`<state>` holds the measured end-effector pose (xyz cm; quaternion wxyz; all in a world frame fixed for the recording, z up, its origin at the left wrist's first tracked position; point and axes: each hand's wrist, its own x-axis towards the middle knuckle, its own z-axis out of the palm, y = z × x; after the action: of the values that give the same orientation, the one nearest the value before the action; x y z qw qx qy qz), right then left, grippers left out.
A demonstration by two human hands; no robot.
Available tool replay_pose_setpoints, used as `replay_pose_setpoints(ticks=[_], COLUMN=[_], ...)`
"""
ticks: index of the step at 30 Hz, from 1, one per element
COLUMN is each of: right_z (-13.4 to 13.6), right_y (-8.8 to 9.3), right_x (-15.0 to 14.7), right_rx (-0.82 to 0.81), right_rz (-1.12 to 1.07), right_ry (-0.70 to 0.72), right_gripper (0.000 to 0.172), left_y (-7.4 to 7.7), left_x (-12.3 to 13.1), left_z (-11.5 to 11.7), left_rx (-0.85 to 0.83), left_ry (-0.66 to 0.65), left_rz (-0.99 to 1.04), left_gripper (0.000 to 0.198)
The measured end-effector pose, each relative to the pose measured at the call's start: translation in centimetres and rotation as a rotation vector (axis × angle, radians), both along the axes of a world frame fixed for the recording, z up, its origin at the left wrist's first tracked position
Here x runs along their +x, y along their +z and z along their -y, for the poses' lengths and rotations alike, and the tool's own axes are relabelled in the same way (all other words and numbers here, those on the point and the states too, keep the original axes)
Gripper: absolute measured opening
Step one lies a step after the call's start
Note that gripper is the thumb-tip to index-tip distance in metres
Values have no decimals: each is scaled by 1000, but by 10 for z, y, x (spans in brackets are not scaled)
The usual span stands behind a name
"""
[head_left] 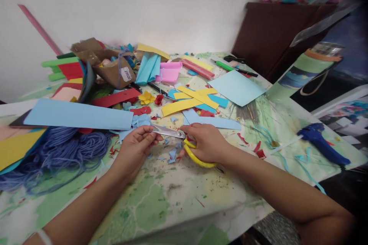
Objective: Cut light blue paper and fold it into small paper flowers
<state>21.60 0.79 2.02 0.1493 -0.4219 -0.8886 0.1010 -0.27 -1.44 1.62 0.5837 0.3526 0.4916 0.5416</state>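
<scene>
My right hand (211,141) grips yellow-handled scissors (199,159), whose metal blades point left. At the blade tips, the fingers of my left hand (139,143) are pinched together. Whatever lies between those fingers is too small to make out. Under both hands, light blue paper scraps (172,155) lie scattered on the table (149,203). A long light blue paper strip (77,115) rests to the left. Just beyond the scissors are another light blue strip (221,122) and crossed yellow strips (186,104). A yellow paper flower (146,98) sits farther back.
Blue yarn (71,153) is heaped at the left. Behind it stands a brown box (115,71) of craft bits. On the right are a light blue paper sheet (237,87), a bottle (301,71) and a blue glue gun (324,145) near the table edge.
</scene>
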Motion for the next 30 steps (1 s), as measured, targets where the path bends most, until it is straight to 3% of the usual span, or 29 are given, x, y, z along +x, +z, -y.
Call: replay_pose_setpoints(ticks=[14, 30], right_z=[2, 2], right_y=[-2, -4], right_x=[-1, -1], right_rx=[-42, -53], right_rz=[-64, -79], right_ry=[29, 45], right_gripper=[63, 64], left_y=[-8, -7], left_x=[-2, -3], left_z=[2, 2], left_rx=[74, 102], left_ry=[-23, -45], left_rz=[-249, -274], left_gripper=[19, 14])
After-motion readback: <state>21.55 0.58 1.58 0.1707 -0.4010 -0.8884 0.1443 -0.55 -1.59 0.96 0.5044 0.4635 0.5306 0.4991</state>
